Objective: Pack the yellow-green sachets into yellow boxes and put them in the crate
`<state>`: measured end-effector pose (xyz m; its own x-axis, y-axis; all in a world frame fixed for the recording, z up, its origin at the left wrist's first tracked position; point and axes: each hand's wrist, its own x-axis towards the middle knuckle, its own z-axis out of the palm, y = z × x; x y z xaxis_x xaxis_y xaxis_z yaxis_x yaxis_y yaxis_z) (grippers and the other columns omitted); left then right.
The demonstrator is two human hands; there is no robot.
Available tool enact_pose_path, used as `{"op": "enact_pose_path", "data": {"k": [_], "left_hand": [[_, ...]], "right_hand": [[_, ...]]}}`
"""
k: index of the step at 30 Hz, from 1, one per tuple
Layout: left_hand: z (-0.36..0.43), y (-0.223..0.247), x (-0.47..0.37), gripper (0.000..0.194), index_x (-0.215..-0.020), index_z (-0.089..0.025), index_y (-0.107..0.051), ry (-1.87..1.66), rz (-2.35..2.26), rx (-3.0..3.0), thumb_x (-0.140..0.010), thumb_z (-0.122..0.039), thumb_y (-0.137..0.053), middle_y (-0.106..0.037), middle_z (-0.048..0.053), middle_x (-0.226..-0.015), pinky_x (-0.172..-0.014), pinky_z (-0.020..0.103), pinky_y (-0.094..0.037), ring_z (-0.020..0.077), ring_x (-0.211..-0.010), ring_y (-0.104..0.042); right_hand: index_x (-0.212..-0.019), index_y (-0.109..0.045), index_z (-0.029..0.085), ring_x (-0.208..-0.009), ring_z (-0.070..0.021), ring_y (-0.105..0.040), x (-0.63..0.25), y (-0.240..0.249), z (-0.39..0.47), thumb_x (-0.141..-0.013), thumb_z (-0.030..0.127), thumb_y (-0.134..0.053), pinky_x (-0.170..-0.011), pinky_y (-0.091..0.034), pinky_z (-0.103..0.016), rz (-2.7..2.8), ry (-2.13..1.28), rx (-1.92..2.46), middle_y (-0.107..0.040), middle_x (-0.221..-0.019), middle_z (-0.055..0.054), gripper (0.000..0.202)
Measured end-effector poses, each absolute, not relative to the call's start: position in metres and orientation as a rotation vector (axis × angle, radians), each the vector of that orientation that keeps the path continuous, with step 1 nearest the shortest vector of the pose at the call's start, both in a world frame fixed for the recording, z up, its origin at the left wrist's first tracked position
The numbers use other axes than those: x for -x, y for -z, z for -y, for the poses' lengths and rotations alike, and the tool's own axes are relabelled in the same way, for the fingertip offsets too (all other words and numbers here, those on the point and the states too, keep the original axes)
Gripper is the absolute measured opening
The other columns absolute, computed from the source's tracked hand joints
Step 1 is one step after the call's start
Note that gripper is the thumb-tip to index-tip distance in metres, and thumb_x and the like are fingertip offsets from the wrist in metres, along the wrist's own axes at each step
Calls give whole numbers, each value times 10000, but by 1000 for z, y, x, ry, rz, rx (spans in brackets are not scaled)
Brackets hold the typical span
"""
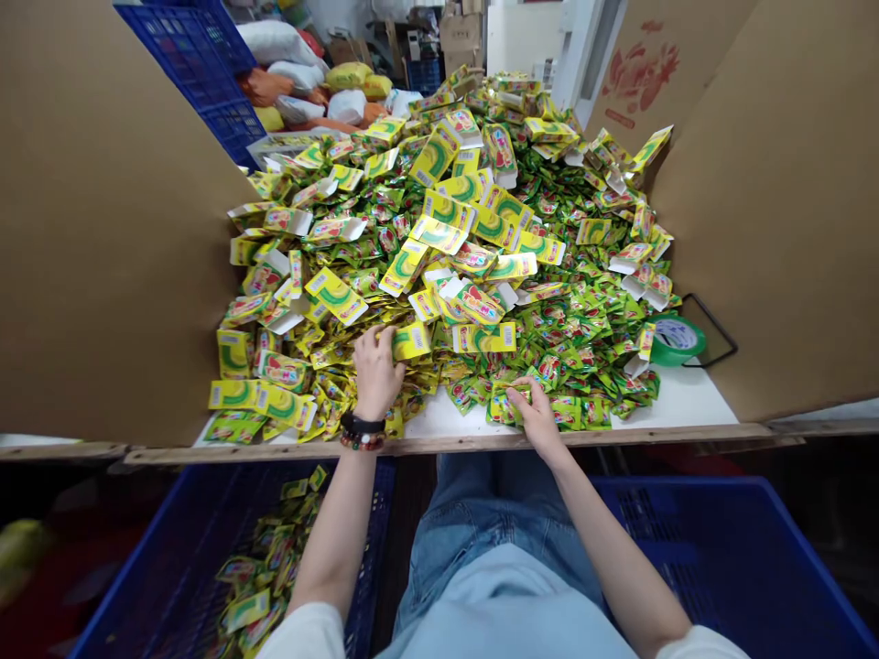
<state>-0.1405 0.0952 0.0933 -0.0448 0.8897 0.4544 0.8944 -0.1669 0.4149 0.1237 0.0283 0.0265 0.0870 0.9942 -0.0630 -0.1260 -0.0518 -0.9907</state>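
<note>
My left hand (376, 375), with dark bands on its wrist, has its fingers curled at the end of a small yellow-and-green carton (413, 341) at the front of the heap. Its fingertips are partly hidden by the hand itself. Lower and to the right, my right hand (537, 416) pinches a green sachet (503, 405) near the table's front edge. More green sachets (567, 412) lie just beside it. Between and behind both hands rises a big pile of sachets, with yellow cartons (484, 338) scattered over it, several with white end flaps open.
Tall cardboard walls (103, 229) (775, 238) flank the white tabletop (446, 419). A green tape roll (677, 339) lies at the right beside a black wire frame (721, 343). Below stand a blue crate (171, 549) holding packets and another blue crate (742, 549). Sacks (288, 69) are stacked behind.
</note>
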Motion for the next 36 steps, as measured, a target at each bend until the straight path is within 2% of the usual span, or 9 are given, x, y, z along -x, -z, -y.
{"op": "enact_pose_path", "data": {"k": [3,5,8,12,16,20,23,31,36], "left_hand": [[-67,-83,123,515,-1165,-182,-500,1600,1896,2248,-721,-306,-730,-571,118,-1169,-965,465,-487,261,-1084,-582],[-43,-76,105,556,-1156,-213,-477,1903,1863,2414,-712,-403,-754,-610,77,-1106,-918,438,-537,227,-1018,-631],[-16,-67,81,582,-1141,-249,-473,2119,1885,2624,-698,-493,-763,-628,74,-1117,-941,455,-549,233,-1062,-640],[-2,-58,63,625,-1124,-249,-471,2233,1855,2721,-671,-565,-764,-628,99,-1150,-997,457,-527,254,-1136,-619],[2,-46,53,663,-1128,-235,-482,2284,1860,2807,-642,-567,-786,-633,116,-1182,-999,444,-528,263,-1143,-623],[10,-30,41,695,-1179,-225,-484,2347,1991,2735,-655,-581,-771,-629,124,-1213,-987,443,-535,257,-1132,-631],[14,-21,33,747,-1210,-221,-455,2505,2040,2616,-635,-547,-802,-610,135,-1246,-978,432,-538,253,-1135,-630],[6,-13,37,759,-1205,-214,-496,2507,1993,2802,-591,-494,-846,-627,136,-1232,-973,441,-541,265,-1137,-634],[5,-13,35,749,-1197,-210,-533,2758,2059,2772,-557,-367,-889,-646,111,-1224,-973,439,-542,269,-1143,-633]], "right_hand": [[-922,-554,247,-539,-133,-538,-127,-36,-23,-729,445,-692,-491,-430,-241,759,-1305,1143,-562,-643,64,309],[-967,-579,247,-644,-158,-621,-127,-47,-19,-709,412,-714,-548,-491,-264,675,-1394,1050,-667,-785,20,335],[-965,-630,237,-734,-178,-665,-126,-63,-14,-710,409,-738,-641,-538,-302,694,-1515,958,-720,-898,-18,326],[-853,-679,214,-666,-167,-662,-128,-73,-12,-645,399,-806,-629,-539,-293,762,-1670,1002,-715,-774,3,306],[-825,-648,212,-663,-171,-638,-127,-69,-11,-668,444,-769,-619,-523,-288,879,-1646,1065,-677,-735,11,305],[-896,-580,239,-712,-168,-581,-116,-57,-6,-820,459,-603,-654,-479,-279,1045,-1274,1225,-620,-807,7,233],[-924,-548,240,-766,-173,-548,-108,-49,-2,-881,446,-508,-724,-454,-290,1067,-1056,1321,-583,-860,-6,214],[-893,-496,241,-838,-176,-526,-99,-27,-5,-833,482,-532,-791,-438,-290,769,-1129,1283,-523,-879,-1,251],[-960,-494,256,-981,-197,-521,-91,-26,0,-875,522,-463,-907,-418,-324,680,-965,1363,-539,-988,-33,281]]}}
